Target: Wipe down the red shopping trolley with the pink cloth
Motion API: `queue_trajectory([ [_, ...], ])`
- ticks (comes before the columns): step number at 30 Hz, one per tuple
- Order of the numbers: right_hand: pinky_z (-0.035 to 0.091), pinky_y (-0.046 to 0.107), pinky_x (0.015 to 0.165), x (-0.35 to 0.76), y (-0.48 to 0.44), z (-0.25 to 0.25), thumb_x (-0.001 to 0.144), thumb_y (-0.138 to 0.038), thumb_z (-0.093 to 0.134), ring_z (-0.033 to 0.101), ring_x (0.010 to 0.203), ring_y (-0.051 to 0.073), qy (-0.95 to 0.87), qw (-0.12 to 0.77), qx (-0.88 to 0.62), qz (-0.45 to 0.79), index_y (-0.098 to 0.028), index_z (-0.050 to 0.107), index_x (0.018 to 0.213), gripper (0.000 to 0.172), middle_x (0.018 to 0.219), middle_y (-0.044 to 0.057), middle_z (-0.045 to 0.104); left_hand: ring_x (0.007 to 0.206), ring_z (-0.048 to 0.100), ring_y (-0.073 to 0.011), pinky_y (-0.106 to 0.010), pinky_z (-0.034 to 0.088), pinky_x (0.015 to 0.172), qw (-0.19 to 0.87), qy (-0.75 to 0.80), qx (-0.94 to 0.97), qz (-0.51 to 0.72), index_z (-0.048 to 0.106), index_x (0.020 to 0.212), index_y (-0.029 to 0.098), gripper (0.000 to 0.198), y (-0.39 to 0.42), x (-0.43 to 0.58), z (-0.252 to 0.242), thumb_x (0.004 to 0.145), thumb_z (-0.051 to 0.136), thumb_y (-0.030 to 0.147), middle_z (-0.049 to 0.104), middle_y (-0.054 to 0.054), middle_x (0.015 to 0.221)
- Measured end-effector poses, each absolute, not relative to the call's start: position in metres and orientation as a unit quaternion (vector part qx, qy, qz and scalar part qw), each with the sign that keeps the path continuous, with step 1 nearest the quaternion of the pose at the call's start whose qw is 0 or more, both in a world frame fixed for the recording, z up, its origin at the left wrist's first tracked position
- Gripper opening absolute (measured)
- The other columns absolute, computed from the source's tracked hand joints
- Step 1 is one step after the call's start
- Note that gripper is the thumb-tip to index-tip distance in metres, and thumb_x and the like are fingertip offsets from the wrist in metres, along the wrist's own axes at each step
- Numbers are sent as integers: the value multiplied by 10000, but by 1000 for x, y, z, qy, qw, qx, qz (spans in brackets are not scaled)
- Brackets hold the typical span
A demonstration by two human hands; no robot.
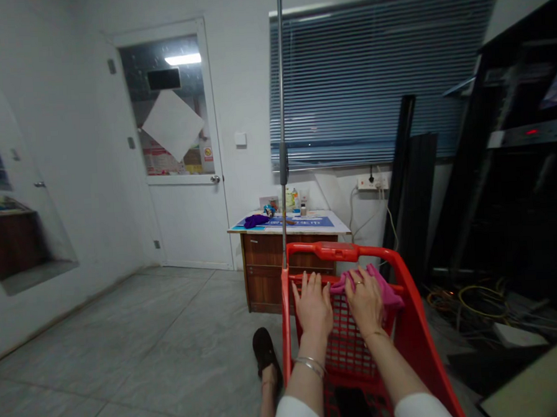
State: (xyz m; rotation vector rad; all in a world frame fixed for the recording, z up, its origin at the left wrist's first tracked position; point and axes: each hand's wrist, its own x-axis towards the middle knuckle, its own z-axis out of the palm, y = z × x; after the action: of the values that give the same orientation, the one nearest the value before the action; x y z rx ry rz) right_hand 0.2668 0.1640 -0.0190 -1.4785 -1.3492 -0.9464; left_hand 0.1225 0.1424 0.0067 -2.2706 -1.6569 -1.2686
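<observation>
A red plastic shopping cart (418, 325) stands in front of me. My left hand (314, 309) is closed over its inner crossbar, with the fingers bent across the top. Beside it, my right hand (366, 303) holds a pink cloth (388, 290) against the same bar. The cloth drapes over the bar to the right of that hand. Below both hands is the cart's red grid panel (348, 345), and a dark flat object (354, 407) lies low inside the cart. A tall metal pole (281, 109) rises upright at the cart's left side.
Behind the cart is a wooden desk (263, 265) bearing a purple cloth (255, 221) and small bottles. A white door (186, 222) is at back left, a mirror (23, 247) at far left. Loose cables (482, 300) lie on the floor by a black rack at right.
</observation>
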Motion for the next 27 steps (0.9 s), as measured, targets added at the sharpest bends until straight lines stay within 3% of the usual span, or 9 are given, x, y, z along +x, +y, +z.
queue_trajectory([
  [4,446,377,962,251,169,-17,963,-330,394,563,1084,215,-591,436,-576,-359,-143,657,1150,373,1141,142,644,1400,371,-225,-557,195,1189,26,-541,-736,-406,547,1344,220,408,143,120,7,1024,327,344,545,-51,1408],
  [7,367,453,1050,255,163,-15,955,-353,429,534,1134,234,-598,417,-578,-367,-179,651,1184,363,1109,107,670,1398,374,-219,-561,197,1189,31,-545,-735,-402,548,1341,228,398,142,118,8,1021,340,344,549,-42,1405],
  [11,179,671,1070,256,152,-14,910,-468,503,321,1343,362,-502,421,-659,-370,-289,670,1176,362,1293,89,588,1403,364,-218,-554,206,1188,34,-545,-736,-401,550,1339,224,397,142,119,7,1019,347,345,547,-42,1408],
  [13,179,693,1047,247,151,-14,907,-479,495,277,1361,386,-462,438,-688,-348,-300,685,1154,359,1371,99,519,1407,356,-217,-546,197,1192,28,-544,-735,-403,550,1338,213,405,141,121,8,1022,335,348,540,-42,1415],
  [17,281,605,1042,223,161,-17,941,-430,420,394,1268,344,-472,453,-680,-331,-216,695,1138,400,1305,160,548,1408,356,-217,-536,203,1194,23,-546,-735,-401,543,1347,212,408,141,120,8,1019,335,335,537,-44,1418],
  [22,332,464,1049,231,167,-18,963,-339,371,484,1173,256,-581,407,-606,-361,-173,621,1235,405,1269,146,595,1400,370,-222,-543,206,1190,32,-553,-733,-395,548,1344,228,408,142,116,8,1017,326,324,542,-47,1413],
  [27,381,374,958,276,164,-16,956,-314,381,528,1039,226,-565,408,-616,-369,-139,667,1100,364,1183,137,632,1395,378,-225,-548,216,1183,31,-548,-732,-404,555,1338,225,411,144,119,6,1018,320,335,554,-59,1402],
])
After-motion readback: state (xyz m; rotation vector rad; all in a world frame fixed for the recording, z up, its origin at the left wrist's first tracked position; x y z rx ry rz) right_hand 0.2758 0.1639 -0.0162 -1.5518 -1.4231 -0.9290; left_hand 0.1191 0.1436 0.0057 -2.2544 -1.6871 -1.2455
